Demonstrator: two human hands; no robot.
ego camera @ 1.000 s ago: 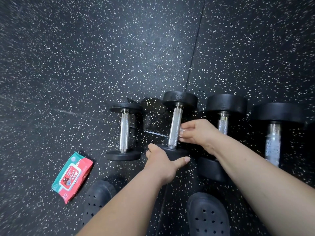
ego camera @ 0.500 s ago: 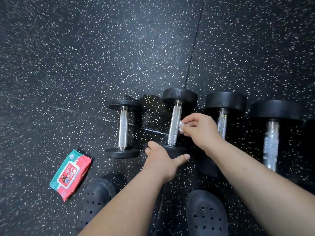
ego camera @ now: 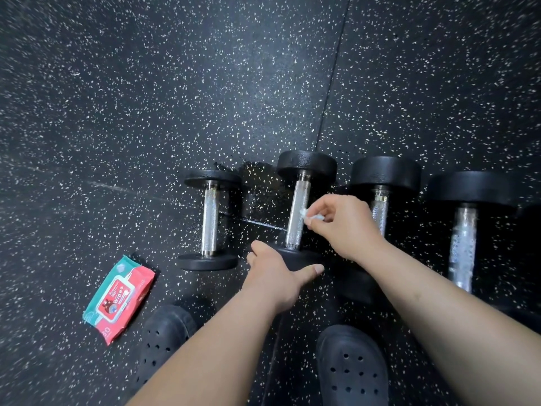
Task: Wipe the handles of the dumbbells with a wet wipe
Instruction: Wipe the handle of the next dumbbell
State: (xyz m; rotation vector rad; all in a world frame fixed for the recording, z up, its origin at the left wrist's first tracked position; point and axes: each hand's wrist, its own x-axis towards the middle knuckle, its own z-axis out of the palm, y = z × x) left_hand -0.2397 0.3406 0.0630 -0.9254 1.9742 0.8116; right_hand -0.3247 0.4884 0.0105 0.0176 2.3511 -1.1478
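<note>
- Down at six o'clock, nearest to me, two black perforated rubber clogs [ego camera: 352,366] stand on the black rubber floor with white flecks [ego camera: 175,98], with both bare forearms reaching out over them.
- At about eight o'clock a red and teal soft pack of wet wipes [ego camera: 119,294] lies flat on the floor, well apart from the hands.
- Toward the centre, the left hand [ego camera: 276,276] is closed over the near black head of the second black dumbbell with a knurled chrome handle [ego camera: 297,213], thumb stretched along its rim.
- Just beyond, the right hand [ego camera: 342,224] pinches a small crumpled white wet wipe [ego camera: 311,216] between thumb and fingertips, touching the right side of that handle about midway along.
- At nine o'clock of it lies a smaller dumbbell with thin black heads [ego camera: 210,221].
- At three o'clock lie two bigger black dumbbells [ego camera: 465,230], side by side, their handles pointing away toward twelve.
</note>
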